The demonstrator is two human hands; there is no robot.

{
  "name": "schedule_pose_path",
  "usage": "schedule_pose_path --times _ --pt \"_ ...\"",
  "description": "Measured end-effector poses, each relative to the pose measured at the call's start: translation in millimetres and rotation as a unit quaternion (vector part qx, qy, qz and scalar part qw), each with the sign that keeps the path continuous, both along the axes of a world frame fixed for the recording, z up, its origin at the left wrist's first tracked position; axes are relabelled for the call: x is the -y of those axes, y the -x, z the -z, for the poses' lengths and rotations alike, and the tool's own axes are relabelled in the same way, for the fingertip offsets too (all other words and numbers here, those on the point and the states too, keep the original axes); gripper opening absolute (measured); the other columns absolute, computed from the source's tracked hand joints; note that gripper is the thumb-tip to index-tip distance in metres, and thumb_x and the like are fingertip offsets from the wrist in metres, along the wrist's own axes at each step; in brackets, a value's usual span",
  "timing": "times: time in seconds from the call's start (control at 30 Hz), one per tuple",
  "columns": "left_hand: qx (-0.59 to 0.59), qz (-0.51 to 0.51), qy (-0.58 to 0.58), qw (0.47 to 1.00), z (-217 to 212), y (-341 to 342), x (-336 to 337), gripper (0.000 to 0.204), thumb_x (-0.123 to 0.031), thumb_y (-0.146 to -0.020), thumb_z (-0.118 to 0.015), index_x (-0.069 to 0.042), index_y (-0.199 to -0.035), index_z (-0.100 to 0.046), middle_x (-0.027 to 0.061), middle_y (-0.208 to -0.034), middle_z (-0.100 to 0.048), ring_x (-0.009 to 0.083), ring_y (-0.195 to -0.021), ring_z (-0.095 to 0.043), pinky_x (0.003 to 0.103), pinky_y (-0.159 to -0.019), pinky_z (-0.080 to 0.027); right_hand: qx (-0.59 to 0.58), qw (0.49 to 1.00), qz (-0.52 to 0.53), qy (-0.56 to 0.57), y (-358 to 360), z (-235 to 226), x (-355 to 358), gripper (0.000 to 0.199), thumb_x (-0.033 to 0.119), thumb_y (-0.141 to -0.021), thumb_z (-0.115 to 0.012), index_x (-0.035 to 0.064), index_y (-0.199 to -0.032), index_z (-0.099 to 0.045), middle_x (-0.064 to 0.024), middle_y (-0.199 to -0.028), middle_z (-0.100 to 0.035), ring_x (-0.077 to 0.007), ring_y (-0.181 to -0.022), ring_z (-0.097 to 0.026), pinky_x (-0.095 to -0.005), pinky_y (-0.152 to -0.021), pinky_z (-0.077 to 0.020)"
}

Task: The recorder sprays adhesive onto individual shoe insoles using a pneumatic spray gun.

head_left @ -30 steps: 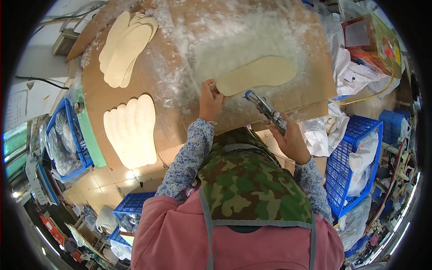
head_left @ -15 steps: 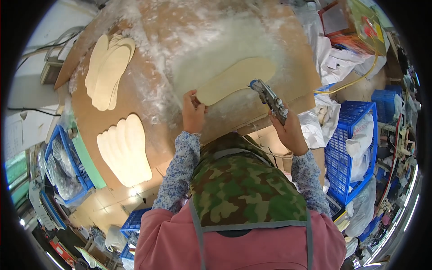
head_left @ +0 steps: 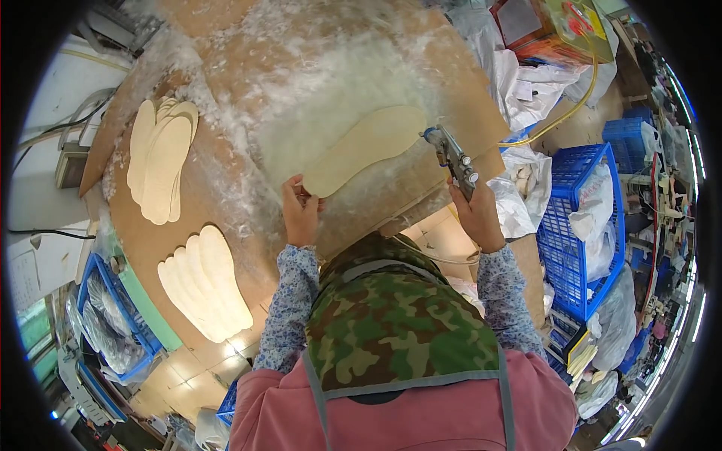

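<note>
- In the head view, with its middle taken as the centre of the clock, a pale insole (head_left: pixel 365 149) is seen at twelve o'clock. It is laid flat on the brown worktop (head_left: pixel 459 86), with its length pointed from about seven to one o'clock.
- The fingers of the left hand (head_left: pixel 301 218), between nine and ten o'clock, are closed on the edge of the insole at its nearer end.
- At three o'clock, a metal spray gun (head_left: pixel 455 161) is grasped by the fingers of the right hand (head_left: pixel 479 216); its nozzle is just beside the far end of the insole. Whether the trigger is pressed cannot be told.
- The insole is judged to be light, thin and easily bent, not fragile; its face may be sticky. It is best taken by the bare rim at one end, with the middle left untouched.
- More insoles are placed on the worktop: an overlapping pile (head_left: pixel 162 161) between nine and ten o'clock, and a fanned row (head_left: pixel 207 282) at eight.
- White, fluffy residue (head_left: pixel 289 60) is spread towards eleven o'clock.
- Off the worktop, a blue crate (head_left: pixel 551 252) is seen at three o'clock.
</note>
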State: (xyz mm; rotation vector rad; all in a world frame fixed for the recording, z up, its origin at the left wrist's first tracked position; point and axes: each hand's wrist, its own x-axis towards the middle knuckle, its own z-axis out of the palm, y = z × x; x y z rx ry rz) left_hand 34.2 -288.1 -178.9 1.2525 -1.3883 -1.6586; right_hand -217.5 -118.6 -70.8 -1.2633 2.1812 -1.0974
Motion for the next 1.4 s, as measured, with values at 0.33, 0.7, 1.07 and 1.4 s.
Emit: schedule_pose_path --times 0.33,0.7,1.07,1.4 --pt "0.002 0.014 0.004 1.000 6.3 -3.6 2.8 0.041 0.001 -0.087 -0.052 0.001 -0.124 -0.034 0.0113 -0.098 -0.051 0.0156 -0.074 -0.059 0.026 -0.060 -0.049 0.013 0.999 0.009 -0.031 -35.0 -5.8 -10.2 0.024 0.005 -0.087 -0.057 0.0004 -0.109 -0.048 -0.0214 -0.077 -0.060 -0.0361 -0.066 -0.059 -0.0388 -0.057 -0.0441" --pt "0.000 0.003 0.012 1.000 -1.2 -2.4 2.2 0.035 0.001 -0.088 -0.052 0.001 -0.120 -0.038 0.0101 -0.092 -0.054 0.0123 -0.069 -0.058 0.024 -0.060 -0.050 0.053 0.995 -0.037 -0.069 -68.0 -15.4 -6.5 0.028 0.008 -0.086 -0.059 0.0005 -0.111 -0.049 -0.0228 -0.083 -0.059 -0.0410 -0.076 -0.058 -0.0411 -0.063 -0.0452" --pt "0.019 0.018 -0.001 1.000 -1.8 -1.1 2.2 0.041 -0.002 -0.088 -0.053 0.003 -0.124 -0.035 0.0116 -0.099 -0.052 0.0148 -0.073 -0.060 0.025 -0.061 -0.050 0.035 0.996 -0.020 -0.079 -65.0 -24.1 -3.8 0.030 0.006 -0.084 -0.061 -0.0014 -0.111 -0.050 -0.0228 -0.084 -0.061 -0.0374 -0.075 -0.061 -0.0377 -0.064 -0.0476" --pt "0.021 0.007 0.008 1.000 -7.4 -2.8 -0.9 0.035 -0.005 -0.090 -0.051 0.001 -0.122 -0.038 0.0107 -0.096 -0.055 0.0147 -0.073 -0.060 0.026 -0.062 -0.050 0.009 0.998 0.056 -0.007 -30.4 -17.0 -15.4 0.016 0.006 -0.087 -0.057 -0.0041 -0.100 -0.057 -0.0167 -0.082 -0.063 -0.0236 -0.069 -0.062 -0.0333 -0.061 -0.0471"
